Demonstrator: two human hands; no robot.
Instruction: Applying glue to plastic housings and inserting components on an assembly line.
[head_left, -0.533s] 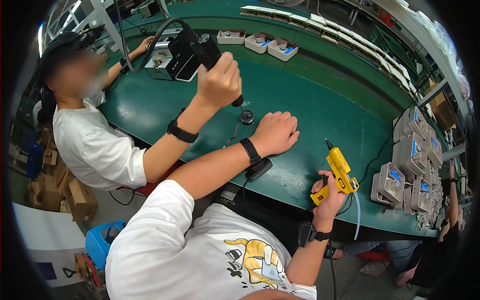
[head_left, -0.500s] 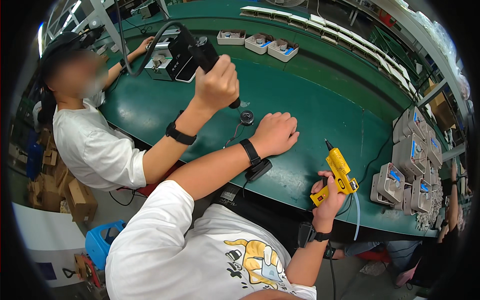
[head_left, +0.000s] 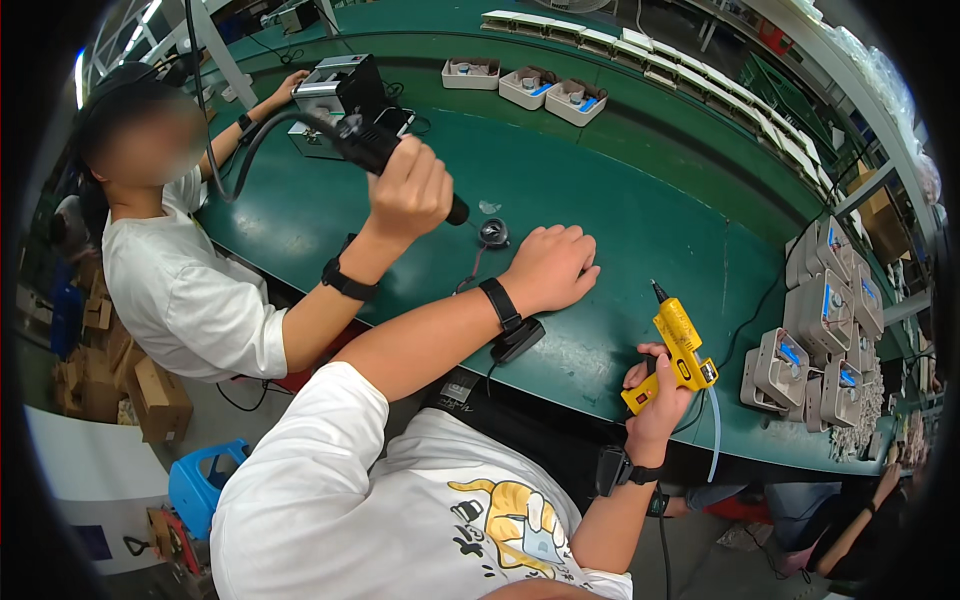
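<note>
My right hand (head_left: 658,392) is wrapped round the grip of a yellow glue gun (head_left: 682,345) at the table's near edge. Its dark nozzle points up and away, and a pale glue stick (head_left: 716,440) hangs from its back. My left hand (head_left: 548,268) lies back up on the green table, fingers curled under and seemingly empty, though the palm is hidden. Just left of it sits a small round black part (head_left: 493,233) with thin wires. Above that part, a co-worker's hand (head_left: 412,192) grips a black corded power screwdriver (head_left: 370,145), tilted, its tip apart from the part.
Several grey housings (head_left: 825,310) are stacked on the right of the table (head_left: 640,200). Three more open grey housings (head_left: 525,88) stand along the far side. The co-worker's other hand (head_left: 290,85) touches a silver and black box (head_left: 340,90). The glue gun's cord (head_left: 745,325) crosses the table.
The co-worker's hand and screwdriver have moved left and slightly down, tilting more and drawing off from the round part. The three far housings have shifted slightly right. My hands have stayed put.
</note>
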